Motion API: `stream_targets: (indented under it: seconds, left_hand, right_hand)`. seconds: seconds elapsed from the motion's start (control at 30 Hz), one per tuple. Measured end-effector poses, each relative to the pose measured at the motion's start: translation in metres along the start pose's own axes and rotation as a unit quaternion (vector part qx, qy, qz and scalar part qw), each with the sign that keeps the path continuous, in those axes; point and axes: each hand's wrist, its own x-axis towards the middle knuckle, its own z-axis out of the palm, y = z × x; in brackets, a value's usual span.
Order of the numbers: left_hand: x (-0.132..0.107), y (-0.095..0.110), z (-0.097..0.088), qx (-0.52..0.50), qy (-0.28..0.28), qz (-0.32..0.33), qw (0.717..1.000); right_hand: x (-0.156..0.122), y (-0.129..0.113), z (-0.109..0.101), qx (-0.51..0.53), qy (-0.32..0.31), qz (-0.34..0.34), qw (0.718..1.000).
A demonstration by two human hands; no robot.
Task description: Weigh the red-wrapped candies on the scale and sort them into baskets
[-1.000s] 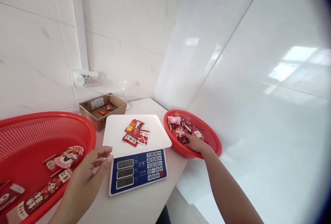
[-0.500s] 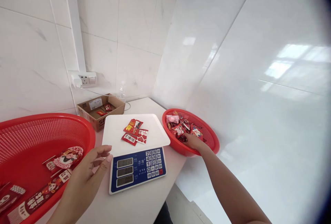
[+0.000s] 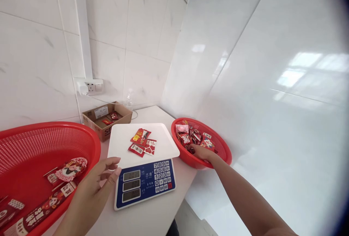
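A blue digital scale (image 3: 145,183) with a white weighing tray (image 3: 120,143) stands on the white counter. Three small red and white candy packets (image 3: 142,142) lie on the tray. My right hand (image 3: 200,152) reaches into a small red basket (image 3: 220,145) full of wrapped candies (image 3: 192,137); its fingertips are buried among them, so I cannot tell if they hold one. My left hand (image 3: 94,188) hovers open with loosely curled fingers beside the scale's left front corner, holding nothing.
A large red mesh basket (image 3: 54,138) at the left holds red printed packets (image 3: 68,168). A cardboard box (image 3: 107,118) with a few packets sits by the back wall, near a wall socket (image 3: 89,85) and a clear bottle (image 3: 129,99). The counter edge drops off at the right.
My right hand has shifted slightly inside the small basket, among the candies. My left hand has barely moved. The camera has tilted a little.
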Motion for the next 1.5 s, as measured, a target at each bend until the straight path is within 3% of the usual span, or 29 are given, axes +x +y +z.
stream_targets:
  seconds: [0.13, 0.37, 0.5, 0.63, 0.73, 0.8, 0.9, 1.03, 1.37, 1.5]
  left_hand:
    - [0.001, -0.003, -0.001, 0.004, -0.002, 0.014, 1.000]
    - [0.003, -0.005, -0.004, 0.016, 0.006, 0.028, 0.999]
    - [0.002, -0.003, -0.004, 0.018, 0.012, 0.042, 0.999]
    - [0.000, 0.002, -0.004, 0.016, 0.014, 0.045, 0.999]
    - [-0.002, 0.005, -0.004, 0.023, 0.012, 0.058, 0.998]
    - [-0.003, 0.005, -0.004, 0.027, 0.005, 0.059, 0.998]
    - [-0.004, 0.006, -0.005, 0.034, -0.005, 0.055, 0.998]
    - [-0.005, 0.006, -0.006, 0.031, 0.001, 0.064, 0.997]
    - [-0.004, 0.009, -0.010, 0.031, -0.007, 0.045, 0.998]
    - [-0.004, 0.010, -0.010, 0.036, -0.009, 0.045, 0.998]
  right_hand:
    - [-0.002, 0.001, -0.006, 0.049, 0.022, 0.004, 0.999]
    - [-0.017, 0.000, -0.027, 0.127, 0.114, 0.044, 0.984]
    - [-0.029, -0.018, -0.033, 0.206, 0.146, 0.025, 0.967]
    - [-0.032, -0.050, -0.034, 0.282, 0.160, -0.015, 0.946]
    - [-0.023, -0.081, -0.026, 0.230, 0.176, -0.113, 0.950]
    - [-0.012, -0.104, -0.016, 0.142, 0.186, -0.159, 0.959]
    - [0.004, -0.135, 0.001, 0.010, 0.197, -0.165, 0.966]
    - [0.012, -0.160, 0.014, -0.020, 0.162, -0.199, 0.966]
    - [-0.007, -0.157, 0.021, -0.067, 0.126, -0.288, 0.947]
    - [-0.018, -0.154, 0.032, -0.107, 0.101, -0.278, 0.949]
